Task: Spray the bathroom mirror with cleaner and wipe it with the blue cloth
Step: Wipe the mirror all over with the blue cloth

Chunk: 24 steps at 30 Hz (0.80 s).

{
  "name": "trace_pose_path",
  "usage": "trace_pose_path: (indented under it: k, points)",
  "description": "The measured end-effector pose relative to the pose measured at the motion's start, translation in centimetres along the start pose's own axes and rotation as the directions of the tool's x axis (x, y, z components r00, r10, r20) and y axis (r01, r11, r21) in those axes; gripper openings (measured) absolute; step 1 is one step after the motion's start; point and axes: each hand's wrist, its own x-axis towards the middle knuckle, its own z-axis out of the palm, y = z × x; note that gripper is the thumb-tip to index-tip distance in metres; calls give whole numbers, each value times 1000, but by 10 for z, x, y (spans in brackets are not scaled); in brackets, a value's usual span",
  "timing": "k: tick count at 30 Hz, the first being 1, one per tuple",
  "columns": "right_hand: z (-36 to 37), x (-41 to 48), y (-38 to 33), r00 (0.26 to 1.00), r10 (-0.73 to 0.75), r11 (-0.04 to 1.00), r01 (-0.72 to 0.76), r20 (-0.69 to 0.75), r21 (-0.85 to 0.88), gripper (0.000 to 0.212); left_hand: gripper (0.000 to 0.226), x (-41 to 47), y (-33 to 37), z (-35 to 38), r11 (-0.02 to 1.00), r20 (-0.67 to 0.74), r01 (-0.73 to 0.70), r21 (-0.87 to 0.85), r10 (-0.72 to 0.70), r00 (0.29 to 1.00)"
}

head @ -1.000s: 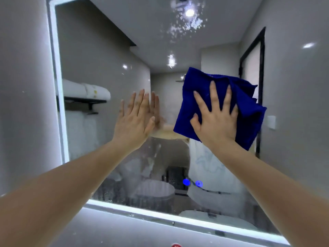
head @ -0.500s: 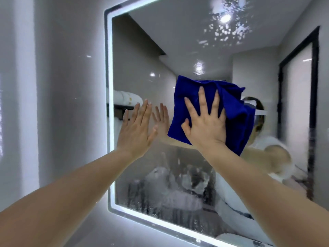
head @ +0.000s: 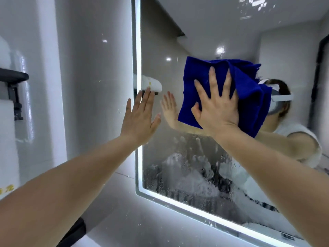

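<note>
Blue cloth (head: 249, 98): bunched in loose folds, flat against the mirror (head: 204, 29) in its upper-middle area. The right hand (head: 216, 107) pins it there with palm on and fingers splayed wide and straight, pressing rather than gripping.

Left hand (head: 140, 116): open flat with fingers straight, at the mirror's lit left edge (head: 137, 50). Contact with the glass looks likely but is not confirmed.

Glass level with and above the cloth reads clear. The band below the cloth, down to the mirror's bottom edge, carries a beaded spray film (head: 187, 173) with runs.

Judgement: wiping stage, lower part not yet done.

Method note:
- Use even palm pressure and overlapping passes down into the wet band.
- Turn to a dry fold once the cloth is soaked.
- Catch the runs at the bottom edge.
- The left palm may print the glass, so wipe that spot last.

Black shelf bracket (head: 12, 77) on the wall, well left of the mirror.
</note>
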Motion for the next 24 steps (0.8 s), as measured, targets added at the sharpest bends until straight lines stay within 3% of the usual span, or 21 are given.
trace_pose_path:
  k: [9,15,24]
  points:
    - [8,12,-22,981,-193,976,193,12,-102,60,64,10,-18,21,999,-2,-6,-47,5,1000]
    - [9,13,-25,984,-179,976,177,-10,-124,60,63,13,-48,47,998,33,-48,-45,50,998]
    - [7,12,-25,983,-181,977,176,-29,-117,59,73,15,-40,70,980,11,-74,-186,77,997]
